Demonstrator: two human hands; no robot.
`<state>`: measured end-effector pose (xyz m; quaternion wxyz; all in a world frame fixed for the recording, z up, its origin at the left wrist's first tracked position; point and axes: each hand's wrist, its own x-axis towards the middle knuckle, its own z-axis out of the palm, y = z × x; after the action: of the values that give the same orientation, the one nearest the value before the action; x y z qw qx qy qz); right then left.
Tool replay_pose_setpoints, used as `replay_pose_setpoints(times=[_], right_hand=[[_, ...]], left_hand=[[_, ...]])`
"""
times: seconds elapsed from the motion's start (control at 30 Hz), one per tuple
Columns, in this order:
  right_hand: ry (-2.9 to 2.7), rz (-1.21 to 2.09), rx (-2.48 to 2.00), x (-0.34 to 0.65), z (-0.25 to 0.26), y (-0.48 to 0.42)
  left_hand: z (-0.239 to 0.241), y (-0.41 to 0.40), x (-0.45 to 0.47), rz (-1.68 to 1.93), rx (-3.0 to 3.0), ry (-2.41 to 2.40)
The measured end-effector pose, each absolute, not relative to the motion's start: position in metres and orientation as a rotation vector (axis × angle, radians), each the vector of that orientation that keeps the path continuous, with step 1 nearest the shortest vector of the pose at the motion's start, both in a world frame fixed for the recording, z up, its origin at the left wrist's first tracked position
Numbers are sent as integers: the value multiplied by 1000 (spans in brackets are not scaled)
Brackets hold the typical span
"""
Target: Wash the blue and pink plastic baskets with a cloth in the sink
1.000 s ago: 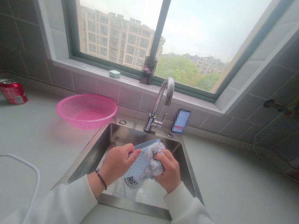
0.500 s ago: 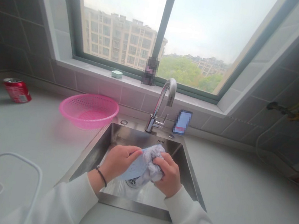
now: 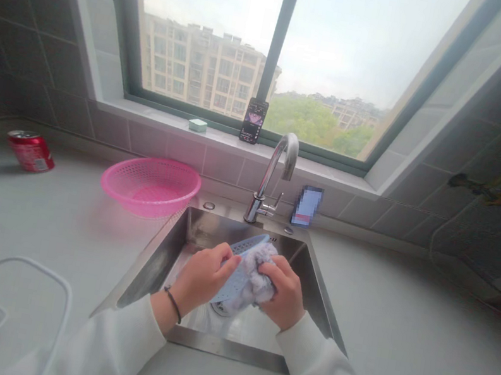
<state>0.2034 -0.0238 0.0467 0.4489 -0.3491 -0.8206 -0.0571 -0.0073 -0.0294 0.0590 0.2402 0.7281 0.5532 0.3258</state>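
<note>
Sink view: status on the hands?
Left hand gripping perforated light-blue plastic piece. Right hand pressing crumpled pale cloth against it. Both over steel sink. Faucet behind, not touching.

A stainless steel sink (image 3: pixel 152 261) is set into the counter (image 3: pixel 421 344), with a faucet (image 3: pixel 276 173) at its far edge and a blurred phone (image 3: pixel 307 206) just right of it. Left of the sink sit a plastic basket (image 3: pixel 149 186) and, farther left, a soda can (image 3: pixel 30 151). A cable (image 3: pixel 5 300) lies nearer on the left, and another phone (image 3: pixel 254 121) stands on the windowsill (image 3: pixel 156 117) beyond the faucet.
</note>
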Motion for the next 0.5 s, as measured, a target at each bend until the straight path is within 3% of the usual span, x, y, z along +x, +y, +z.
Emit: replay_pose_setpoints(times=[0.13,0.33,0.5], right_hand=[[-1895,-191,-953,212,49,-17],[-2139,-183,-768,195,49,-34],[-1951,-203,-989,211,49,-15]], left_hand=[[60,-29,-9,913,1979,1539],[59,-29,-10,939,2068,1447],[60,-27,-11,856,2147,1447]])
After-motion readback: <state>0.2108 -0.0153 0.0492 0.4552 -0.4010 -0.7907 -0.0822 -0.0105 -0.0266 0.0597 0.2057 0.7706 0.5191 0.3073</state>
